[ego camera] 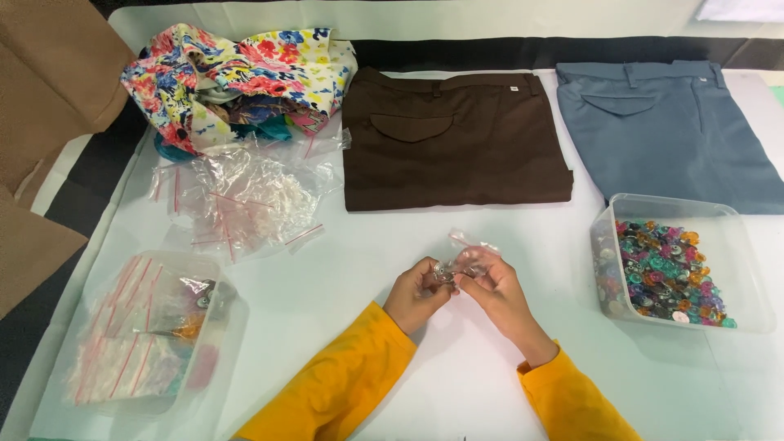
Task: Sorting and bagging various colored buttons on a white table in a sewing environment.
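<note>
- Presently, the left hand (415, 294) and right hand (495, 292) meet at six o'clock on the tabletop (457, 359), each grip pinched together on a small clear zip bag (467, 255).
- Bag is held just above the surface, contents unclear.
- Button tub (739, 269) sits at three o'clock; loose empty bags (245, 200) at ten.
- Judgement: steady the bag mouth with one hand and seal evenly along the strip.

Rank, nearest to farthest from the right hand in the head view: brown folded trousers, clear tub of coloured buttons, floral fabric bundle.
From the right hand:
1. Clear tub of coloured buttons, to its right.
2. Brown folded trousers, straight beyond it.
3. Floral fabric bundle, far left corner.
</note>
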